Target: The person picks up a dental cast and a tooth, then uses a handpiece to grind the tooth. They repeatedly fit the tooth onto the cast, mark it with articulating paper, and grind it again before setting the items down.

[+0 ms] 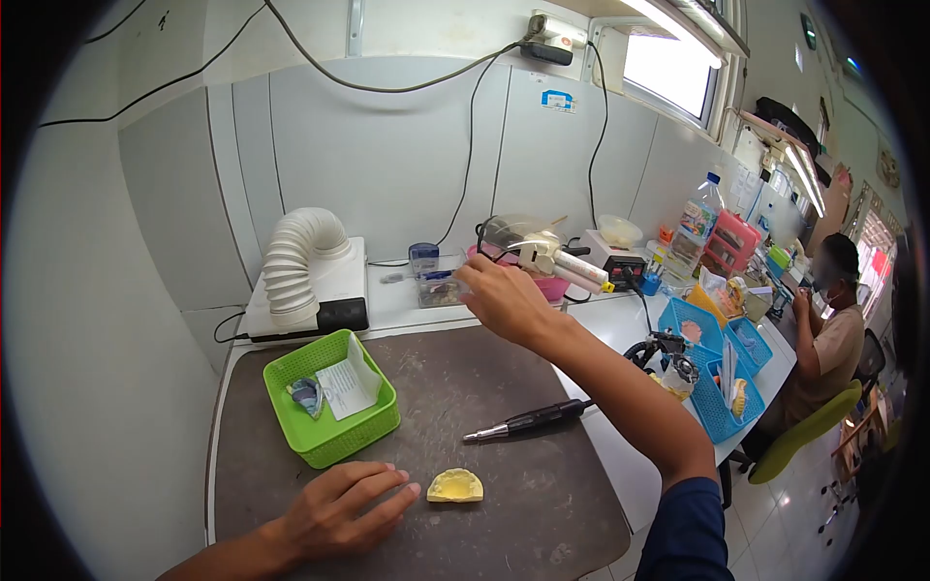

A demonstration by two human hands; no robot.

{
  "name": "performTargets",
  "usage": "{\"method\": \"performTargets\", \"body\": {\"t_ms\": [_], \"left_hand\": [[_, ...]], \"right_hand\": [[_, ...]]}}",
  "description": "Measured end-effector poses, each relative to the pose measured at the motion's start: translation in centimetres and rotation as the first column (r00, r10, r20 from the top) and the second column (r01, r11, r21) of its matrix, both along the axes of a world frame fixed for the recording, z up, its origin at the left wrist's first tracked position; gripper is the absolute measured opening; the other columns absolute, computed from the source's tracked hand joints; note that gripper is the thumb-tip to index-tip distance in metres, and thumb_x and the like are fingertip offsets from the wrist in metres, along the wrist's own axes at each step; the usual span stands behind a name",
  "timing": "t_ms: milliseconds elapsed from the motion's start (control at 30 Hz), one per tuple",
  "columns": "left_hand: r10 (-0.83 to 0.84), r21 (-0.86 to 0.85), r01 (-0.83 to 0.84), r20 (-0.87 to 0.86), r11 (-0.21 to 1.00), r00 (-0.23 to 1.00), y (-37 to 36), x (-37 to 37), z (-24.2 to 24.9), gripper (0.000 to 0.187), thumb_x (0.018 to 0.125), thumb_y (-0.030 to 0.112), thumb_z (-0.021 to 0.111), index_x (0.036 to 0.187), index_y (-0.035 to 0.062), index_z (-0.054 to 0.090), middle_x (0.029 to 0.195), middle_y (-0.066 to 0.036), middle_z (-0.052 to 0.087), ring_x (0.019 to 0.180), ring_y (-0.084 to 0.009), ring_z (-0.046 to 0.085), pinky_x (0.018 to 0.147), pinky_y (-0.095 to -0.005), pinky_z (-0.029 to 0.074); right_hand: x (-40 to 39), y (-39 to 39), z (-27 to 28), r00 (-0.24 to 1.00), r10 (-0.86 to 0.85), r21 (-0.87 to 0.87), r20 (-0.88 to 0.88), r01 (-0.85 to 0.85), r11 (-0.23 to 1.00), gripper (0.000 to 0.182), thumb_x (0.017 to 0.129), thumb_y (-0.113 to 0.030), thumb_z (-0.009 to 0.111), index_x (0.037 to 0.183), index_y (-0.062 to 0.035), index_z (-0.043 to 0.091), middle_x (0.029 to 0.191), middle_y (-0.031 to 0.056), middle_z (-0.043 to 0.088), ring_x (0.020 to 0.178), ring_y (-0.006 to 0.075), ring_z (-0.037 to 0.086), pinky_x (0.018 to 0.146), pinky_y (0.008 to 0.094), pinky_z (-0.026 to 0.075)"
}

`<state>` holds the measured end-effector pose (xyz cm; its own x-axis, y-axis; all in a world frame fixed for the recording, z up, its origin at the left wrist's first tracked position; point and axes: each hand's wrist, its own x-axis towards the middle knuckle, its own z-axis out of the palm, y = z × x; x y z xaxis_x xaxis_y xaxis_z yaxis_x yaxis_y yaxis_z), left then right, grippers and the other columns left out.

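Note:
My left hand (351, 504) rests on the brown mat (291, 494), fingers loosely bent and slightly apart, holding nothing. Just right of its fingertips sits a yellow dental cast (454, 487), apart from them. My right hand (506, 298) reaches across to the back of the bench, above a clear plastic box (441, 294) with small items inside. Its fingers are drawn together in a pinch; whatever lies between them is hidden. On the mat beneath my right forearm is a black handpiece (533, 419) with a silver tip.
A green basket (339, 447) holds a paper and a blue-grey piece. Behind it stands a white unit with a ribbed hose (300, 261). Blue baskets (712, 412), a water bottle (696, 228) and a control box (617, 261) stand right. Another person (828, 339) sits farther right.

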<state>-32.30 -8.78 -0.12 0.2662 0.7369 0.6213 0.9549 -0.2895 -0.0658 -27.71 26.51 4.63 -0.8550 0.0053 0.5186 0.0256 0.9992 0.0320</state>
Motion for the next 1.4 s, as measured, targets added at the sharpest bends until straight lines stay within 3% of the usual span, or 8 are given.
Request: {"method": "performTargets", "body": {"t_ms": [133, 300, 633, 967, 1033, 1133, 1200, 1400], "left_hand": [[0.021, -0.053, -0.016, 0.086, 0.998, 0.996, -0.1, -0.4, -0.5, 0.04, 0.073, 0.007, 0.079, 0.112, 0.0065, 0.07, 0.113, -0.009, 0.068, 0.102, -0.0235, 0.068, 0.087, -0.0341, 0.059], [-0.035, -0.102, 0.044, 0.083, 0.994, 0.996, -0.2, -0.7, -0.6, 0.03, 0.082, 0.011, 0.074, 0.11, 0.0023, 0.07, 0.115, -0.011, 0.069, 0.106, -0.025, 0.069, 0.087, -0.0337, 0.059], [-0.023, -0.102, 0.04, 0.159, 0.994, 0.987, -0.2, -0.6, -1.0, 0.03, 0.079, 0.011, 0.076, 0.108, 0.0029, 0.071, 0.114, -0.011, 0.069, 0.104, -0.0252, 0.068, 0.087, -0.0353, 0.059], [0.282, 0.117, -0.273, -0.06, 0.955, 0.958, 2.2, 0.1, 3.6, 0.035, 0.077, 0.014, 0.078, 0.11, 0.0019, 0.069, 0.11, -0.01, 0.068, 0.101, -0.0264, 0.066, 0.089, -0.0405, 0.052], [0.354, 0.088, -0.349, -0.044, 0.933, 0.934, 3.8, 0.7, 4.7, 0.038, 0.076, 0.014, 0.079, 0.111, 0.0018, 0.068, 0.11, -0.01, 0.068, 0.102, -0.0281, 0.065, 0.092, -0.0428, 0.051], [0.468, 0.081, -0.463, -0.062, 0.882, 0.881, 6.4, 0.3, 4.5, 0.037, 0.078, 0.015, 0.078, 0.112, 0.0022, 0.067, 0.109, -0.013, 0.067, 0.104, -0.0285, 0.063, 0.098, -0.0443, 0.046], [0.46, -0.059, -0.466, -0.1, 0.883, 0.882, 7.7, -0.5, 3.8, 0.036, 0.082, 0.012, 0.076, 0.115, 0.002, 0.067, 0.1, -0.013, 0.067, 0.097, -0.0296, 0.064, 0.098, -0.0434, 0.046], [0.395, 0.029, -0.394, -0.074, 0.919, 0.916, 10.1, -2.1, 5.3, 0.04, 0.083, 0.007, 0.074, 0.122, 0.0008, 0.064, 0.088, -0.012, 0.068, 0.093, -0.0307, 0.065, 0.097, -0.0436, 0.047]], "right_hand": [[-5.1, 2.1, -2.8, 0.989, -0.145, 0.065, -0.017, 0.146, 0.987, 0.014, 0.086, -0.008, 0.066, 0.097, 0.001, 0.065, 0.105, 0.0194, 0.063, 0.082, 0.0374, 0.07, 0.07, 0.0477, 0.057], [-5.6, 2.2, -2.8, 0.986, -0.164, 0.046, -0.015, 0.165, 0.985, 0.014, 0.085, -0.007, 0.066, 0.096, 0.0008, 0.064, 0.104, 0.0209, 0.062, 0.078, 0.0398, 0.07, 0.067, 0.0498, 0.057], [5.7, -5.6, 0.3, 0.987, -0.14, 0.004, 0.084, 0.141, 0.99, 0.011, 0.088, -0.013, 0.069, 0.093, -0.0041, 0.064, 0.094, 0.0127, 0.061, 0.078, 0.0359, 0.067, 0.066, 0.045, 0.054], [9.4, -7.4, 1.5, 1.0, -0.013, 0.138, 0.009, 0.011, 0.99, 0.024, 0.092, -0.025, 0.07, 0.105, -0.0041, 0.068, 0.102, 0.0086, 0.065, 0.093, 0.0292, 0.064, 0.079, 0.0421, 0.054], [7.9, -6.0, 1.3, 0.999, 0.034, 0.086, 0.041, -0.038, 0.996, 0.028, 0.093, -0.027, 0.07, 0.108, -0.0031, 0.068, 0.102, 0.0116, 0.068, 0.094, 0.0343, 0.066, 0.085, 0.0456, 0.052], [6.0, -5.2, 1.9, 0.883, 0.017, -0.106, 0.469, 0.037, 0.994, 0.027, 0.092, -0.025, 0.069, 0.108, -0.0037, 0.071, 0.095, 0.0189, 0.072, 0.095, 0.0379, 0.069, 0.085, 0.0476, 0.052], [5.5, -5.2, 2.8, 0.862, 0.034, -0.087, 0.505, 0.011, 0.996, 0.029, 0.094, -0.026, 0.068, 0.113, -0.0043, 0.07, 0.098, 0.0186, 0.072, 0.096, 0.0366, 0.069, 0.086, 0.0463, 0.052], [4.2, -3.6, 3.1, 0.834, 0.131, -0.173, 0.536, -0.044, 0.984, 0.032, 0.088, -0.021, 0.073, 0.116, -0.0041, 0.071, 0.088, 0.0156, 0.074, 0.085, 0.0316, 0.072, 0.083, 0.0427, 0.052]]}}
